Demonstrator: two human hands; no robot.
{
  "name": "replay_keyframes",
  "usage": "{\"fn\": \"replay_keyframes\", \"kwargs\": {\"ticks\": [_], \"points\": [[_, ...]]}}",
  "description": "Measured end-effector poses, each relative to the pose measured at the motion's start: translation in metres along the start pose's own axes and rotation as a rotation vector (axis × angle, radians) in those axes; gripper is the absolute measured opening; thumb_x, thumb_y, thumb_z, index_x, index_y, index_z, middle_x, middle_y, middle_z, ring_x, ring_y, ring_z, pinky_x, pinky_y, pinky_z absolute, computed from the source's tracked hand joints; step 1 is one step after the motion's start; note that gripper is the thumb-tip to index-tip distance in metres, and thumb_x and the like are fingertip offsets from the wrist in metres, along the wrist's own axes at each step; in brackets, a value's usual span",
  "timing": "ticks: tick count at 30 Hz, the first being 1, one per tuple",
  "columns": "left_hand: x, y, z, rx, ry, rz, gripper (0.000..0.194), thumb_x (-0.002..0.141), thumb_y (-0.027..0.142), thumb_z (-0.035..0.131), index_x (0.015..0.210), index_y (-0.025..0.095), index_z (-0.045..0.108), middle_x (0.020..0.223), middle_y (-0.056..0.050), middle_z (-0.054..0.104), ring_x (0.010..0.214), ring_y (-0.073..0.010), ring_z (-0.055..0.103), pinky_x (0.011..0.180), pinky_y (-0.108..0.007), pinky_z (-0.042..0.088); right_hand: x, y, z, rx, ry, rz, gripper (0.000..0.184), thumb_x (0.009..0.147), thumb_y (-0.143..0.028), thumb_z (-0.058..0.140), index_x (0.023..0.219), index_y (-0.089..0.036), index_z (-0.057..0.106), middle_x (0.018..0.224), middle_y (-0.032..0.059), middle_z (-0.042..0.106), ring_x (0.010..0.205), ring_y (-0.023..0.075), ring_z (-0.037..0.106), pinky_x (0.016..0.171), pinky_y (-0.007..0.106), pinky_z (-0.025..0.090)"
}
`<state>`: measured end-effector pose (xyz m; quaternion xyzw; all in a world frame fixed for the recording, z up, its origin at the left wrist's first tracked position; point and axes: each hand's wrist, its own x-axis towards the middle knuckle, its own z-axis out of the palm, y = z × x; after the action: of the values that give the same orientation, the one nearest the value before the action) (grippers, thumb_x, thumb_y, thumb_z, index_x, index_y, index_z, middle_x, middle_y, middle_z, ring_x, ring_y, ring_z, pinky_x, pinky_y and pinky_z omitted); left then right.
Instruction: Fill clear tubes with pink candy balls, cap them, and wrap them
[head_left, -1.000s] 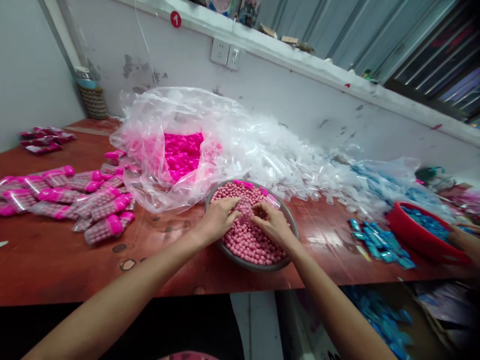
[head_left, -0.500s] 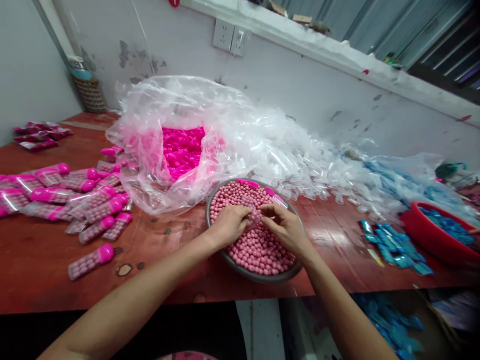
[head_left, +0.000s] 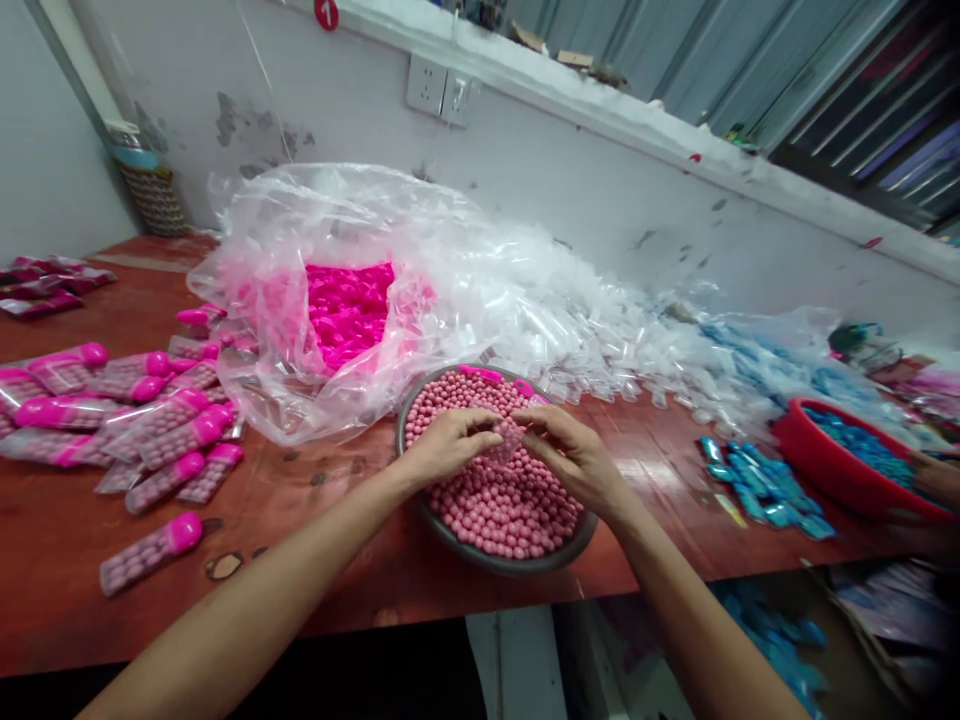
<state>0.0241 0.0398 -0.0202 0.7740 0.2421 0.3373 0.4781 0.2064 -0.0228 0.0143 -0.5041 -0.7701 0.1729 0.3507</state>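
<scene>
Both hands are over a dark bowl [head_left: 517, 570] heaped with pink beads [head_left: 487, 510]. Between them is a small clear plastic tube [head_left: 509, 441], blurred against the beads behind it. My left hand [head_left: 454, 445] pinches it from the left, thumb and fingers closed. From the other side, my right hand [head_left: 574, 455] has its fingers curled on it. How full the tube is, I cannot make out. A bright pink cap [head_left: 481, 373] lies on the beads at the bowl's far rim.
Filled tubes with pink caps [head_left: 150, 545] lie on the left of the table. Behind the bowl, a plastic bag [head_left: 285, 410] holds pink caps, beside a heap of clear tubes [head_left: 540, 300]. A red basin [head_left: 810, 460] and another person's hand [head_left: 937, 478] are at right.
The view has shifted a little to the right, so the table things appear further left. Both hands stay together over the bowl, the clear tube still between them.
</scene>
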Motion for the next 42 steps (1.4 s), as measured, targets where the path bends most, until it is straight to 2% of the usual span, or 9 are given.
{"fn": "replay_keyframes", "kwargs": {"ticks": [5, 13, 21, 26, 28, 31, 36, 39, 42], "points": [[-0.006, 0.005, -0.012, -0.189, -0.142, -0.001, 0.025, 0.081, 0.021, 0.048, 0.099, 0.014, 0.062, 0.088, -0.004, 0.062, 0.082, -0.0166, 0.057, 0.074, -0.028, 0.043, 0.003, -0.016, -0.008, -0.041, -0.193, -0.115, 0.026, 0.087, -0.017, 0.047, 0.11, -0.023, 0.057, 0.099, 0.0054, 0.06, 0.092, 0.0164, 0.055, 0.081, 0.03, 0.044], [-0.02, 0.019, -0.022, 0.084, -0.288, 0.113, 0.018, 0.082, 0.018, 0.049, 0.083, 0.016, 0.067, 0.081, -0.003, 0.06, 0.08, -0.0151, 0.054, 0.076, -0.025, 0.039, -0.011, -0.027, 0.0, -0.062, -0.41, 0.0, 0.019, 0.083, -0.015, 0.054, 0.101, -0.02, 0.054, 0.083, 0.0003, 0.061, 0.072, 0.0119, 0.056, 0.067, 0.022, 0.043], [-0.015, 0.009, -0.015, -0.004, -0.026, 0.018, 0.021, 0.08, 0.018, 0.052, 0.097, 0.015, 0.066, 0.092, -0.006, 0.064, 0.088, -0.0166, 0.056, 0.082, -0.027, 0.04, -0.006, -0.009, -0.014, -0.037, -0.311, 0.073, 0.012, 0.085, -0.025, 0.05, 0.082, -0.018, 0.058, 0.075, 0.0009, 0.063, 0.068, 0.0122, 0.057, 0.063, 0.02, 0.043], [-0.015, 0.004, -0.009, -0.233, 0.13, -0.129, 0.026, 0.08, 0.022, 0.052, 0.103, 0.014, 0.061, 0.106, -0.008, 0.063, 0.096, -0.0197, 0.056, 0.084, -0.031, 0.043, 0.036, 0.034, -0.02, -0.601, -0.009, 0.248, 0.021, 0.086, -0.031, 0.047, 0.096, -0.019, 0.061, 0.093, 0.0064, 0.065, 0.081, 0.0185, 0.06, 0.07, 0.027, 0.043], [-0.016, 0.003, -0.006, -0.398, 0.091, -0.177, 0.031, 0.079, 0.025, 0.053, 0.107, 0.014, 0.057, 0.107, -0.008, 0.063, 0.094, -0.0201, 0.058, 0.079, -0.031, 0.047, 0.055, 0.048, -0.015, -0.869, -0.086, 0.309, 0.027, 0.087, -0.029, 0.044, 0.108, -0.02, 0.057, 0.105, 0.0092, 0.061, 0.089, 0.0214, 0.059, 0.071, 0.029, 0.043], [-0.018, 0.002, -0.006, -0.479, 0.088, -0.186, 0.033, 0.077, 0.026, 0.056, 0.108, 0.014, 0.057, 0.104, -0.007, 0.063, 0.092, -0.0205, 0.058, 0.077, -0.03, 0.048, 0.073, 0.06, -0.007, -1.006, -0.239, 0.337, 0.027, 0.086, -0.027, 0.043, 0.107, -0.021, 0.058, 0.1, 0.0105, 0.062, 0.086, 0.023, 0.06, 0.066, 0.028, 0.042], [-0.025, 0.001, -0.013, -0.233, 0.169, -0.11, 0.024, 0.08, 0.027, 0.053, 0.098, 0.014, 0.063, 0.094, -0.005, 0.066, 0.088, -0.0193, 0.058, 0.08, -0.03, 0.045, 0.078, 0.057, -0.004, -0.997, -0.236, 0.294, 0.022, 0.085, -0.023, 0.044, 0.095, -0.015, 0.062, 0.091, 0.0134, 0.064, 0.081, 0.0234, 0.061, 0.064, 0.029, 0.042], [-0.028, 0.002, -0.016, -0.136, 0.247, -0.093, 0.024, 0.08, 0.027, 0.053, 0.098, 0.016, 0.064, 0.092, -0.004, 0.067, 0.084, -0.018, 0.059, 0.077, -0.028, 0.045, 0.068, 0.043, -0.006, -0.956, -0.13, 0.249, 0.025, 0.089, -0.025, 0.039, 0.098, -0.014, 0.059, 0.094, 0.0134, 0.063, 0.083, 0.0224, 0.06, 0.068, 0.03, 0.043], [-0.03, 0.003, -0.015, -0.109, 0.256, -0.07, 0.022, 0.081, 0.027, 0.051, 0.095, 0.018, 0.065, 0.09, -0.003, 0.069, 0.082, -0.0172, 0.061, 0.075, -0.027, 0.046, 0.049, 0.019, -0.006, -0.55, 0.061, 0.099, 0.023, 0.088, -0.03, 0.043, 0.101, -0.017, 0.056, 0.092, 0.0082, 0.063, 0.08, 0.0186, 0.06, 0.07, 0.029, 0.046]]}}
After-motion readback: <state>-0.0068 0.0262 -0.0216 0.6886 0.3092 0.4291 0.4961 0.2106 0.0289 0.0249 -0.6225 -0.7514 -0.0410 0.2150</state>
